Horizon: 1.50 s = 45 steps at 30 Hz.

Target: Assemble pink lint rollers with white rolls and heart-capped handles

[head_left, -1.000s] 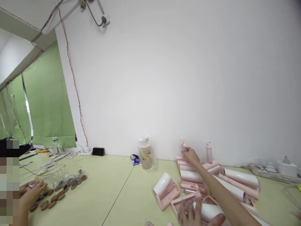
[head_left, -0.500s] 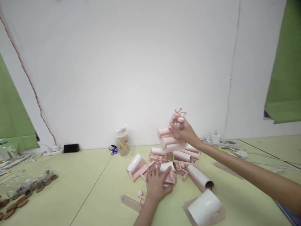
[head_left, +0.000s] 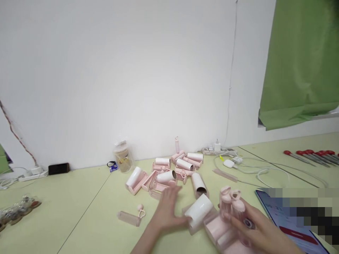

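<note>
My right hand is closed around two pink handles with looped tops, held low at the near right above pink cases. My left hand lies flat with fingers spread on the pale green table, touching a white roll in a clear pink case. Beyond it lies a heap of pink lint-roller cases and white rolls. One pink handle stands upright by the wall.
A clear pink cover with a loop lies left of my left hand. A plastic jar stands by the wall. A phone, white cables, red-handled screwdrivers lie right. Brown discs sit far left.
My right hand drew back from the far pile to the near right, carrying two pink handles. My left hand slid from the pile to the near white roll. The view turned rightward.
</note>
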Available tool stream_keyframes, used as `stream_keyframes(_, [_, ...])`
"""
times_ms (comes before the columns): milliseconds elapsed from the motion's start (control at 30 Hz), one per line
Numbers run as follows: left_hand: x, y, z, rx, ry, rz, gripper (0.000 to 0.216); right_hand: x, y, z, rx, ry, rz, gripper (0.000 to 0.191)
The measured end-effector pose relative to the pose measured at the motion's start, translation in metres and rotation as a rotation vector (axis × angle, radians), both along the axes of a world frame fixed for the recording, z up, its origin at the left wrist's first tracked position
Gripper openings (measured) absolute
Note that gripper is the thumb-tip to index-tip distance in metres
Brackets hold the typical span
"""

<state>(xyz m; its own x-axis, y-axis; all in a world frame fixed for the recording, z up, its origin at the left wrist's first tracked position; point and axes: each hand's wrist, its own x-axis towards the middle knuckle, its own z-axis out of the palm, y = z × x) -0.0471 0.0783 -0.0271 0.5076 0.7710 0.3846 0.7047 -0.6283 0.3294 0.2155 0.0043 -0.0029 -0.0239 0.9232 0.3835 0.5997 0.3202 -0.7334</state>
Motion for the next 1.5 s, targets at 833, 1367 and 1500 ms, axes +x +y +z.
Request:
stream_keyframes(833, [0.04, -0.062, -0.019, -0.443, -0.435, -0.077, 0.074, -0.055, 0.019, 0.008, -0.073, 0.227, 0.007, 0.037])
stream_keyframes(1367, [-0.003, -0.034, -0.005, -0.488, -0.284, -0.152, 0.066, -0.036, 0.048, 0.031, 0.399, 0.698, -0.155, 0.038])
stream_keyframes(1500, [-0.005, -0.037, 0.002, -0.456, -0.266, -0.133, 0.063, -0.032, 0.066, 0.036, 0.375, 0.705, -0.138, 0.036])
